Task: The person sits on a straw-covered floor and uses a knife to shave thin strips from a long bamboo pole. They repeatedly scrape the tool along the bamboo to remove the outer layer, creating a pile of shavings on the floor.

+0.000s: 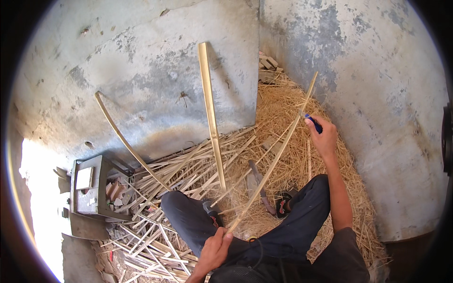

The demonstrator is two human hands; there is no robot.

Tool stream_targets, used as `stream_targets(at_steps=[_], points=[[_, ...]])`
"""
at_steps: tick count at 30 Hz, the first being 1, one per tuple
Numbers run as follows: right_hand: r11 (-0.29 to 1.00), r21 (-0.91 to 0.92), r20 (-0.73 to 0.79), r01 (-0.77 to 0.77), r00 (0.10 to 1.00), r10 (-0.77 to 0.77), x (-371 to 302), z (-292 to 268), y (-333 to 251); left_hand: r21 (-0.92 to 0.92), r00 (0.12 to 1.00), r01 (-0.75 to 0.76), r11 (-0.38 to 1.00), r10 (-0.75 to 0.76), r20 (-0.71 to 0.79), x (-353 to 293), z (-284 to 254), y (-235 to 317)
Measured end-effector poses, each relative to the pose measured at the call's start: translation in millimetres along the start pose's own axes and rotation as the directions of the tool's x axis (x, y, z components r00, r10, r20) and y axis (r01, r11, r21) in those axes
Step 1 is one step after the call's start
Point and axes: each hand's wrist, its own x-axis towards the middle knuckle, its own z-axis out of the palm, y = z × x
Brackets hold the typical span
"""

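A long, thin bamboo strip [275, 160] slants from my lap up and away to the right. Its near end is gripped by my left hand [215, 247], the fingers closed round it above my thigh. Out in front on the right, my right hand [324, 137] is closed on a small knife with a dark blue handle [314, 123]. The knife's short blade meets the strip toward its far end; the exact contact is too small to make out. Between my feet lies a dark, long tool [262, 188], perhaps a large blade with a handle.
One wide bamboo slat [210, 108] and one curved strip [125, 137] lean at the wall. Split strips [188, 162] cover the floor on the left, fine shavings [283, 101] the right. A worn wooden box [89, 186] stands left; plastered walls [354, 85] close in the corner.
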Motion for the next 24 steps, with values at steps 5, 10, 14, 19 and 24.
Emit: stream_targets(at_steps=[5,10,14,19,24], points=[[0.998,-0.02,0.015,0.053,0.998,-0.053,12,-4,-13,-0.026,0.998,0.025,0.999,-0.024,0.062,-1,-8,-1],[0.978,0.022,-0.05,0.209,0.977,-0.208,14,-7,-15,-0.073,0.993,0.014,0.997,-0.005,0.117,9,-13,-25],[0.963,0.008,-0.091,0.27,0.959,-0.268,15,-13,-26,-0.081,0.977,0.061,0.995,-0.043,0.207,12,-25,-44],[0.966,0.051,-0.063,0.254,0.966,-0.251,13,-20,-37,0.009,0.95,-0.039,0.999,0.034,0.31,31,-33,-58],[0.96,0.051,-0.062,0.276,0.96,-0.273,16,-25,-43,-0.124,0.896,-0.226,0.966,0.256,0.364,71,-27,-89]])
